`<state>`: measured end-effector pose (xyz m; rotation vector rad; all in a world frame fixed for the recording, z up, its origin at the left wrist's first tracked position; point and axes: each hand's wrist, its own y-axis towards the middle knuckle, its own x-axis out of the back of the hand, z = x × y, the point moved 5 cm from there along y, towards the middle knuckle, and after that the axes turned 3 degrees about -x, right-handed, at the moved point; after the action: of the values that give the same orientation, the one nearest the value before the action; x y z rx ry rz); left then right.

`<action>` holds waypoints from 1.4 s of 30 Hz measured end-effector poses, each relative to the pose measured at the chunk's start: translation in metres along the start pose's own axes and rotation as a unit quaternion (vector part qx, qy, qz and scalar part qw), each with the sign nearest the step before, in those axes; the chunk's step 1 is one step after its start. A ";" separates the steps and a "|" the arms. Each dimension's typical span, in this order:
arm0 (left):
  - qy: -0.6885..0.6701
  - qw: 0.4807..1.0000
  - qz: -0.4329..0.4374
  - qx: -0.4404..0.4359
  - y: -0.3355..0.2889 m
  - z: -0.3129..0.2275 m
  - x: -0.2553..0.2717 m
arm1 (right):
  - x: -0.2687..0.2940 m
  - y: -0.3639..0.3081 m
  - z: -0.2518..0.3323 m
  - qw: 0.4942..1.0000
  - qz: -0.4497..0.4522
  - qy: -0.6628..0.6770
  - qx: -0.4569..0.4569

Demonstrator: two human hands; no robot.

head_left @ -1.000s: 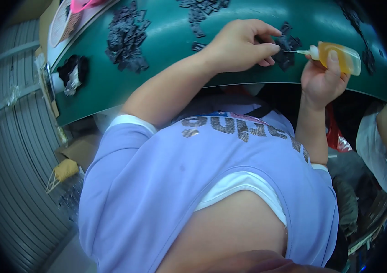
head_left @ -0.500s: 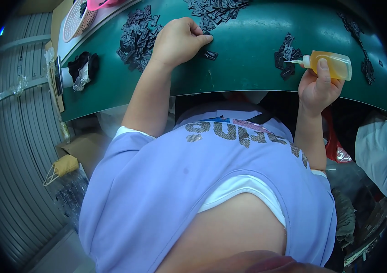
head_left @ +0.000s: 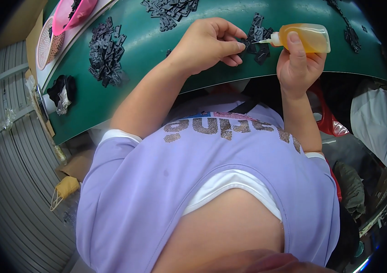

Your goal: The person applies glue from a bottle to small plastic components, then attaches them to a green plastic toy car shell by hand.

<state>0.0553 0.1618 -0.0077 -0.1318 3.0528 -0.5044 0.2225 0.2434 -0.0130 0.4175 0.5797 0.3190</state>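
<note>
Between the thumb and fingertips of my left hand (head_left: 205,48) is a small black plastic piece (head_left: 246,43), mostly covered by the fingers. My right hand (head_left: 300,70) is wrapped round a clear squeeze bottle (head_left: 312,38) of amber liquid, its thumb on the near side. The bottle lies tilted almost level, its thin nozzle (head_left: 264,41) pointing left. The nozzle's tip is at or very close to the pinched piece; whether they touch I cannot tell. Just behind them lies a small heap of black pieces (head_left: 258,29) on the green table.
A large pile of black pieces (head_left: 106,54) lies on the left of the green table (head_left: 143,68), another pile (head_left: 170,11) at the far side. A strand of dark parts (head_left: 350,36) is at the right. Pink baskets (head_left: 50,45) and a black bundle (head_left: 61,91) are at the left edge.
My left hand has moved right, from beside the far pile to the bottle's nozzle, carrying a small black piece. The whole view has shifted, and the bottle stays near the small heap.
</note>
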 end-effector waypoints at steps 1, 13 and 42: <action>-0.002 1.000 0.002 0.002 0.001 0.001 -0.001 | -0.002 -0.001 0.000 1.000 -0.001 -0.002 -0.002; 0.048 0.999 0.006 -0.001 0.001 0.000 -0.005 | -0.004 -0.004 0.001 0.995 0.020 -0.093 0.010; 0.038 0.999 -0.008 0.003 0.002 0.000 -0.002 | 0.000 -0.013 0.001 0.995 0.066 -0.065 -0.047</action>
<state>0.0574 0.1645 -0.0080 -0.1403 3.1258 -0.5301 0.2250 0.2318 -0.0185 0.3832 0.4077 0.4415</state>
